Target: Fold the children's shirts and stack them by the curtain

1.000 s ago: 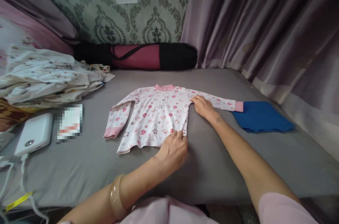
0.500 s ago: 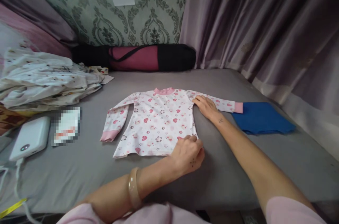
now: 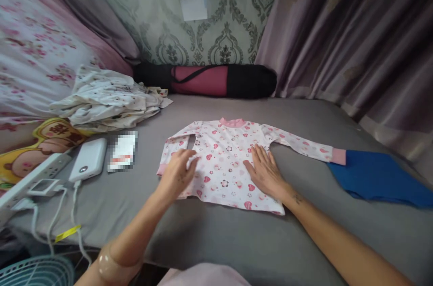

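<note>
A child's white long-sleeved shirt with pink hearts, flowers and a pink collar lies spread on the grey bed sheet. My right hand rests flat on the right part of its body, fingers stretched out. At the shirt's left side is my left hand, fingers loosely bent and thumb apart from them; it covers part of the left sleeve and side seam. Whether it touches the fabric is hard to tell. The right sleeve stretches outward, its pink cuff lying over a folded blue cloth.
A white power bank with a cable lies at the left, beside a blurred packet and a power strip. Behind them is a crumpled white cloth. A black and maroon long bag lies along the wall.
My left hand has moved from the shirt's lower right edge to its left side. My right hand has shifted from the right shoulder down onto the body. The view has turned left.
</note>
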Tool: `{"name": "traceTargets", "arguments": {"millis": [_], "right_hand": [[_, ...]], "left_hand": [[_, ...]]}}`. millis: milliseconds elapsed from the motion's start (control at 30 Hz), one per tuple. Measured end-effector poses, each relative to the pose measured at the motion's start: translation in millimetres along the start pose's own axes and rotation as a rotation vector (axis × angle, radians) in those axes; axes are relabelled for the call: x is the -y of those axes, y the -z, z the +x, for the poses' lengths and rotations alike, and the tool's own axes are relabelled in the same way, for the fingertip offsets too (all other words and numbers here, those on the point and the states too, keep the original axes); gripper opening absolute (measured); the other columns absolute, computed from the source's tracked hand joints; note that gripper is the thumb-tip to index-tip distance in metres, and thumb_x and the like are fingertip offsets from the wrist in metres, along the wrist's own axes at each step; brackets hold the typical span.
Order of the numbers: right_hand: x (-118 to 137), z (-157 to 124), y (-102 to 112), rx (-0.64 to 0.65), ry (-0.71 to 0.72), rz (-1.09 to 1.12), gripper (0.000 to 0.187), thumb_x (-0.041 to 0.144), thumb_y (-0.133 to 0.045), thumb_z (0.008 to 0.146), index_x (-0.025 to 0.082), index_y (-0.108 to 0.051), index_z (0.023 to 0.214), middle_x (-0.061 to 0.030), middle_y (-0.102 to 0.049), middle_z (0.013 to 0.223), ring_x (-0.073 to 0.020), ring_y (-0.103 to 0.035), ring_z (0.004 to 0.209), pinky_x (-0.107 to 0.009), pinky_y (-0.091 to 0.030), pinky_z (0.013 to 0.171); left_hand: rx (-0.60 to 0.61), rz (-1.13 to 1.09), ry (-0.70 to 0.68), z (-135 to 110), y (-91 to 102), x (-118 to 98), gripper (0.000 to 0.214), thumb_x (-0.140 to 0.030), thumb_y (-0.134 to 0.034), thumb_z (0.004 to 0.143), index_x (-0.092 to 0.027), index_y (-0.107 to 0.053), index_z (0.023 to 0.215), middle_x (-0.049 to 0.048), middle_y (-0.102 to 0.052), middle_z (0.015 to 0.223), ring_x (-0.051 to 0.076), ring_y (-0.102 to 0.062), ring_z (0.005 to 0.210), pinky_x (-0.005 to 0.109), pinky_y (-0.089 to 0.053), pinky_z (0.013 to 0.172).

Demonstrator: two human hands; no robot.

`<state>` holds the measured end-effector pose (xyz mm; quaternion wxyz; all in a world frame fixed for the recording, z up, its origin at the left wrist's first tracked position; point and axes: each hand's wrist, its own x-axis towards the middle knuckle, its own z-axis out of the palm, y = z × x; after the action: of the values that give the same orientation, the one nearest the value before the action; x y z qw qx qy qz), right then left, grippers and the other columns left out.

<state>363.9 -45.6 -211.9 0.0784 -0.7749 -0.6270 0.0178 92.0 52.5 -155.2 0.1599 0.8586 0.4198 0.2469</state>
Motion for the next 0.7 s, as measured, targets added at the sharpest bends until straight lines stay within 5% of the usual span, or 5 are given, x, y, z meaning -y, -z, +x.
{"name": "traceTargets", "arguments": {"millis": [133, 333, 400, 567, 700], "right_hand": [[-6, -1, -2, -0.002, 0.011, -0.045, 0.071, 0.052, -0.018, 0.096, 0.004, -0.025, 0.149, -0.0154, -0.02, 0.156, -0.0263, -0.014, 0.144, -0.046, -0.011, 0.117], [-5, 13, 10, 0.074, 0.009, -0.113, 0.071, 0.05, -0.028, 0.094, 0.001, -0.036, 0.144, -0.0202, -0.029, 0.152, -0.0325, -0.026, 0.14, -0.049, -0.022, 0.113], [-4, 16, 14, 0.101, 0.008, -0.13, 0.07, 0.049, -0.03, 0.093, 0.001, -0.038, 0.143, -0.0208, -0.03, 0.151, -0.0333, -0.028, 0.139, -0.048, -0.025, 0.112], [-2, 16, 18, 0.11, 0.022, -0.145, 0.069, 0.049, -0.032, 0.093, 0.002, -0.038, 0.143, -0.0205, -0.031, 0.151, -0.0331, -0.029, 0.139, -0.047, -0.026, 0.112], [-4, 17, 23, 0.129, 0.022, -0.157, 0.068, 0.048, -0.035, 0.092, 0.002, -0.039, 0.142, -0.0218, -0.032, 0.15, -0.0333, -0.031, 0.138, -0.046, -0.028, 0.11]], "left_hand": [[-0.102, 0.163, 0.324, 29, 24.9, 76, 0.037, -0.042, -0.051, 0.083, -0.014, -0.062, 0.104, 0.0114, -0.063, 0.095, 0.023, -0.059, 0.087, 0.034, -0.046, 0.078], [0.258, -0.005, 0.57, 78, 26.8, 115, 0.027, -0.042, -0.068, 0.065, -0.017, -0.059, 0.069, -0.0003, -0.057, 0.058, 0.018, -0.055, 0.063, 0.024, -0.036, 0.054], [0.239, 0.0, 0.501, 87, 29.1, 107, 0.015, -0.031, -0.062, 0.071, -0.017, -0.056, 0.07, -0.0007, -0.056, 0.06, 0.017, -0.055, 0.063, 0.024, -0.037, 0.054], [-0.195, 0.416, -0.025, 89, 47.8, 91, 0.019, -0.011, -0.047, 0.078, -0.016, -0.057, 0.094, 0.0135, -0.059, 0.11, 0.027, -0.053, 0.104, 0.039, -0.041, 0.087], [0.1, 0.509, -0.146, 81, 48.4, 113, 0.019, -0.01, -0.049, 0.075, -0.017, -0.059, 0.089, 0.0146, -0.06, 0.106, 0.029, -0.054, 0.101, 0.041, -0.042, 0.086]]}}
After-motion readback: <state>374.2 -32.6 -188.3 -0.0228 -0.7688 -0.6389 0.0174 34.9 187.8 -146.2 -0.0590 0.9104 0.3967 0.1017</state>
